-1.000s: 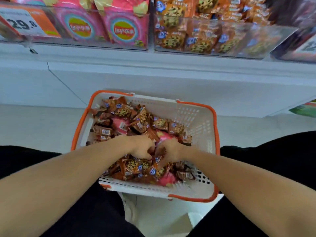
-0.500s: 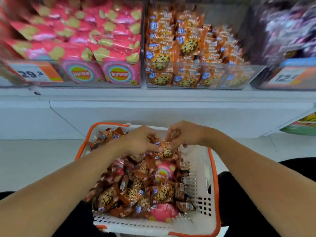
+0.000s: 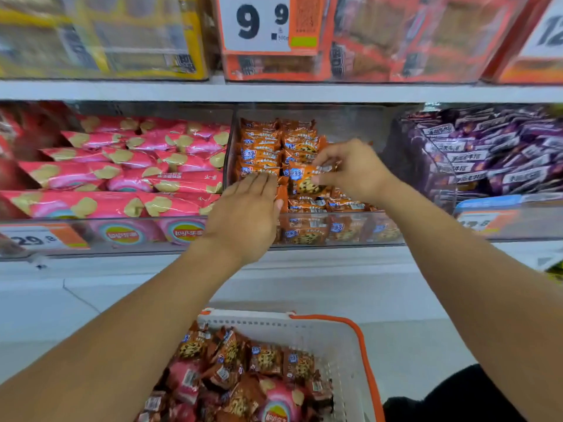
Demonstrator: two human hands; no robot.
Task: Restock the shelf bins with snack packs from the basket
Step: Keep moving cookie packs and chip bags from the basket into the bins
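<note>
At the middle shelf, a clear bin (image 3: 335,229) full of orange cookie packs sits at the centre of view. The right hand (image 3: 350,170) reaches over the bin from four o'clock and pinches one orange cookie pack (image 3: 306,179) by its edge between thumb and fingertips, holding it tilted just above the packs already stacked inside. The left hand (image 3: 246,214), coming in from seven o'clock, lies flat and released, palm down, fingers straight and together, its fingertips touching the front row of packs just left of the held one.

At nine o'clock from this bin is a bin of pink chip bags (image 3: 122,172); at three o'clock, a bin of purple packs (image 3: 493,153). A price tag reading 9.9 (image 3: 259,22) hangs at twelve o'clock on the shelf above, among blurred yellow and orange boxes.

At six o'clock, below the arms, a white basket (image 3: 344,339) with an orange rim sits on the floor, holding a jumble of brown cookie packs and pink chip bags.
</note>
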